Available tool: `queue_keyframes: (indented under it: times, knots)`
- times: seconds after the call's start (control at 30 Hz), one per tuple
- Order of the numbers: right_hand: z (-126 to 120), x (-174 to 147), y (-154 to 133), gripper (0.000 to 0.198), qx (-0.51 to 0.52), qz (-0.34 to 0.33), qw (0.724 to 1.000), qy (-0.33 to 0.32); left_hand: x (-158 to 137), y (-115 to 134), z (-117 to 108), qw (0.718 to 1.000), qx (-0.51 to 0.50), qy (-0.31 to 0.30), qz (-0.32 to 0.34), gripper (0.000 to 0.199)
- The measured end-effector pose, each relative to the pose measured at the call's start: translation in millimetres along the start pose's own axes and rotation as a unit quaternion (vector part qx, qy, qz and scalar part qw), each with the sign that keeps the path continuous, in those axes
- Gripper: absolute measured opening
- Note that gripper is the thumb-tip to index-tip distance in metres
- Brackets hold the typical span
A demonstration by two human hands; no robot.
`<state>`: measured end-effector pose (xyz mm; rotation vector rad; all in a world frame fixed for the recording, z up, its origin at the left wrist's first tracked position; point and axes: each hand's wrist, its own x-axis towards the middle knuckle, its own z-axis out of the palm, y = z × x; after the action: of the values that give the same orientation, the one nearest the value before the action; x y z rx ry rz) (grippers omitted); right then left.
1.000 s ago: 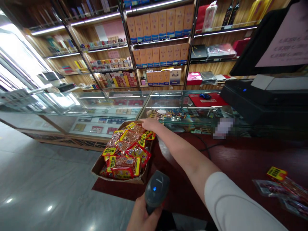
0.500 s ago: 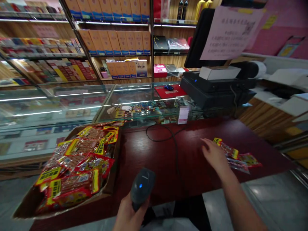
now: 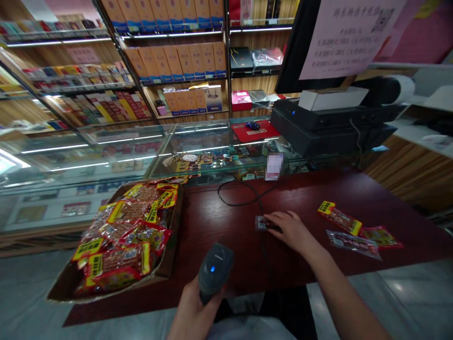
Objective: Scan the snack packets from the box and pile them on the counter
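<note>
Scanner [image 3: 218,259] gripped in the left hand [image 3: 193,307], clear packet [image 3: 261,223] under the right hand [image 3: 289,230].
The scanner (blue light [image 3: 213,269] lit) is right of the snack-filled carton [image 3: 174,241]; farther right of the carton, the packet lies on the table [image 3: 208,217], partly covered, and I cannot tell whether it is pinched; three more packets [image 3: 340,220] lie farthest right of the carton.

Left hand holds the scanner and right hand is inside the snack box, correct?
Not the snack box: the head view shows the right hand on a small packet on the tabletop. The left hand does hold the scanner.
</note>
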<state>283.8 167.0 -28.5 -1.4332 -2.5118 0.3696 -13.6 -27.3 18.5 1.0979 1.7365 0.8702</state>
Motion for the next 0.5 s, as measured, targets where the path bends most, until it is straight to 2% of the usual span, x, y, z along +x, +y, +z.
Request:
queue_keyframes:
  times: [0.07, 0.17, 0.27, 0.37, 0.5]
  knots:
    - [10, 9, -19, 0.049, 0.027, -0.016, 0.999, 0.002, -1, -2, -3, 1.000, 0.004, -0.004, -0.008, 0.036]
    - [15, 9, -24, 0.054, 0.049, 0.015, 0.998, 0.022, -5, -1, -7, 1.000, 0.007, 0.003, -0.019, 0.033]
    - [10, 1, -14, 0.042, 0.063, 0.062, 0.995, 0.034, -9, 2, -9, 0.999, 0.002, 0.022, -0.027, 0.029]
    - [3, -2, -11, 0.026, 0.100, 0.077, 0.992, 0.032, -10, 5, -8, 1.000, -0.004, 0.006, -0.021, 0.024]
    - [-4, 1, -30, 0.027, 0.184, 0.064, 0.980, 0.030, -8, 11, -6, 1.000, -0.003, -0.012, 0.001, 0.020]
